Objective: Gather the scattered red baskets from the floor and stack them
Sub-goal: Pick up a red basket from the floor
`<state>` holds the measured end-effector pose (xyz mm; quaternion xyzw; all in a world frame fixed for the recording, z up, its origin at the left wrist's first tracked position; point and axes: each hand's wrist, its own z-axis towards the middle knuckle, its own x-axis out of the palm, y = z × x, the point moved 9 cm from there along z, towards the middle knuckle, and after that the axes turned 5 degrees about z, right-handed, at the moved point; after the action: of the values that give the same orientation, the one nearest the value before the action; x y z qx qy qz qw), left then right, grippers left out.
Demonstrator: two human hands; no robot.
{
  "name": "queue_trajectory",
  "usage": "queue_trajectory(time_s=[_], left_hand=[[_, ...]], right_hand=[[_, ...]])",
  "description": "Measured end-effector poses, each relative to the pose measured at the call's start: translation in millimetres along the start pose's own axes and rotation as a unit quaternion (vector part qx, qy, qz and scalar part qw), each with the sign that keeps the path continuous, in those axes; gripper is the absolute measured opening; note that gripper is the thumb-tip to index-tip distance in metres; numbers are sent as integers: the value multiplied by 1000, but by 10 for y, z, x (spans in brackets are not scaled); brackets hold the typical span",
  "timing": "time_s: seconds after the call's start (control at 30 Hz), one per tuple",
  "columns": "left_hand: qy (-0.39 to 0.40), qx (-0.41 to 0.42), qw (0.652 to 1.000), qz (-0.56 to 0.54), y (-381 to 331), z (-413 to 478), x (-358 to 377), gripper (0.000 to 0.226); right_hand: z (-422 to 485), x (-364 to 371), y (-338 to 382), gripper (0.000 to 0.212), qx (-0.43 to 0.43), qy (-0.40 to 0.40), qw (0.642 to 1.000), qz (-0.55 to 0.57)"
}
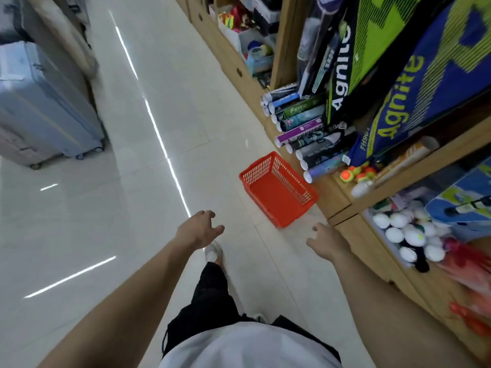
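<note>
Above floor | both hands [200,229] [325,239] loose, empty | red basket [277,189] untouched ahead

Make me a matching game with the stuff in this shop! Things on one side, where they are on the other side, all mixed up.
Things:
1. red basket
2. blue suitcase
3. white balls
4. left hand

Where:
A. heaped low on the wooden shelf
B. in the air, holding nothing
C. on the floor, empty
D. standing on its wheels, far left

Pairs: 1-C, 2-D, 3-A, 4-B.
</note>
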<state>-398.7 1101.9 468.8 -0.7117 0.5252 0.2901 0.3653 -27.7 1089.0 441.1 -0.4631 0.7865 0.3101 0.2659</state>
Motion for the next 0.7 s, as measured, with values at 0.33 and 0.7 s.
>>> queue_trajectory(time_s=[0.33,0.7], left_hand=[[61,101,989,86,-255,2151,-780,66],[71,120,984,115,-566,4561,-171,60]], right_hand=[[1212,-338,285,55,140,-44,969,199],[3249,234,142,20,163,-85,933,310]])
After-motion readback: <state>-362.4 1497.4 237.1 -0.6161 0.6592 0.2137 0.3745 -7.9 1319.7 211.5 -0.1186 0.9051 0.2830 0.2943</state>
